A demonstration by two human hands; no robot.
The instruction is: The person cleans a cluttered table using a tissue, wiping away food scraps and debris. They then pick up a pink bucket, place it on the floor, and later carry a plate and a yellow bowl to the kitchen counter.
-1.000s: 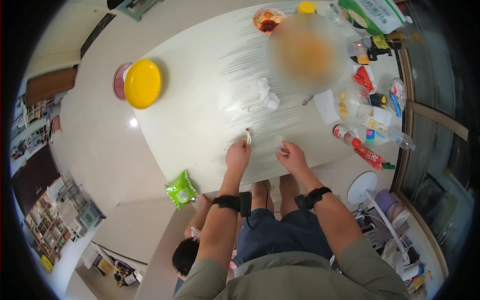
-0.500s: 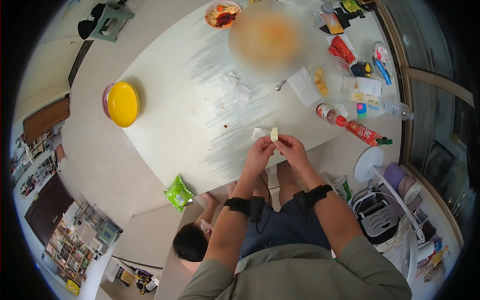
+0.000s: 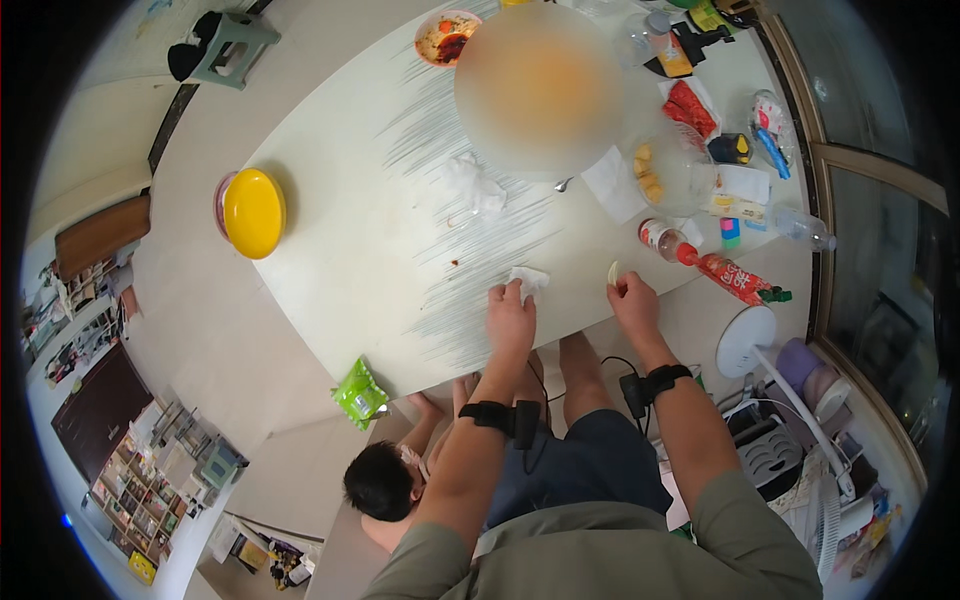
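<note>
My left hand (image 3: 511,318) is low over the table's near edge, its fingers closed at the near side of a crumpled white tissue (image 3: 532,279). Farther right, my right hand (image 3: 634,300) pinches a small, thin, pale cream piece (image 3: 613,272) that curves upward from the fingertips. Its kind is unclear; earlier it shows a ridged, fork-like face. Another crumpled tissue (image 3: 474,188) lies farther off, with dark crumbs (image 3: 455,263) on the tabletop between.
The white table (image 3: 345,215) carries a yellow bowl (image 3: 254,213) at left and a food-stained bowl (image 3: 447,38) at the back. Bottles, including a red-capped one (image 3: 663,238), crowd the right. A green snack bag (image 3: 360,393) is at the near-left edge. Someone (image 3: 383,480) sits to my left.
My hands were together holding the pale piece; now they are apart. The right has carried it rightward, while the left has come to the tissue. The view has shifted slightly.
</note>
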